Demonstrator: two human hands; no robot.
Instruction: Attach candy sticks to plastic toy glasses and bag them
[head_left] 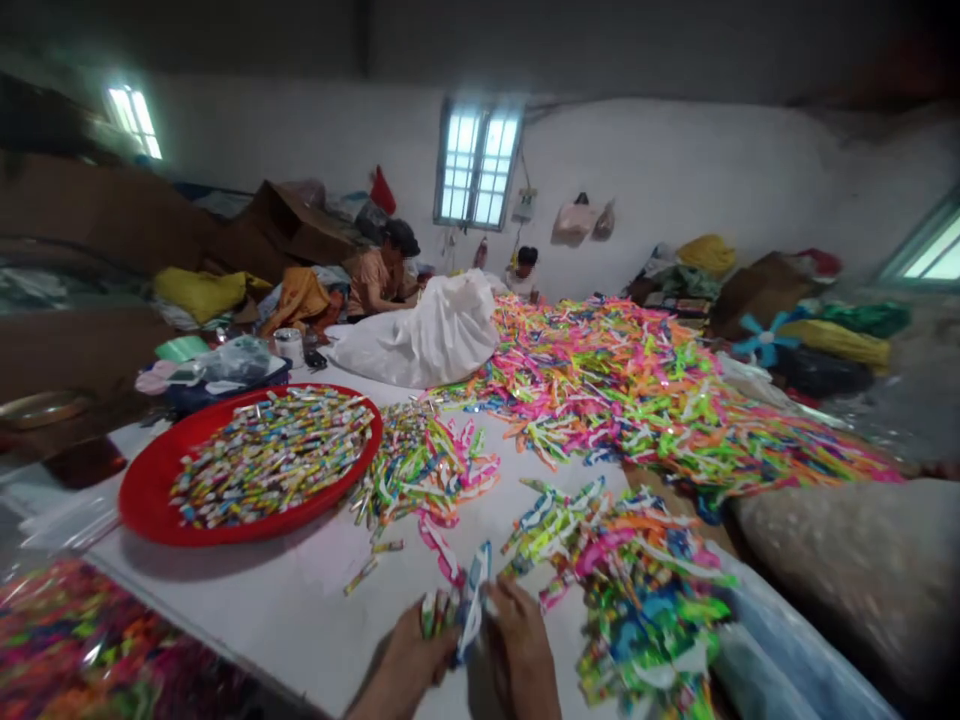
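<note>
My left hand (411,645) is closed around a few small wrapped sticks (435,610) at the near edge of the white table (277,600). My right hand (519,640) pinches a blue and white plastic toy piece (472,600) that stands up between both hands. A small pile of bright plastic pieces (637,590) lies just right of my right hand. Another small heap (420,465) lies ahead of my left hand, beside a red tray (150,480) full of little wrapped sticks.
A very large heap of neon plastic pieces (637,390) covers the table's far right. A white sack (427,335) sits at the far end. Two people (382,270) sit beyond it near boxes and bags. A bag of coloured pieces (82,640) lies lower left, a grey sack (847,560) at right.
</note>
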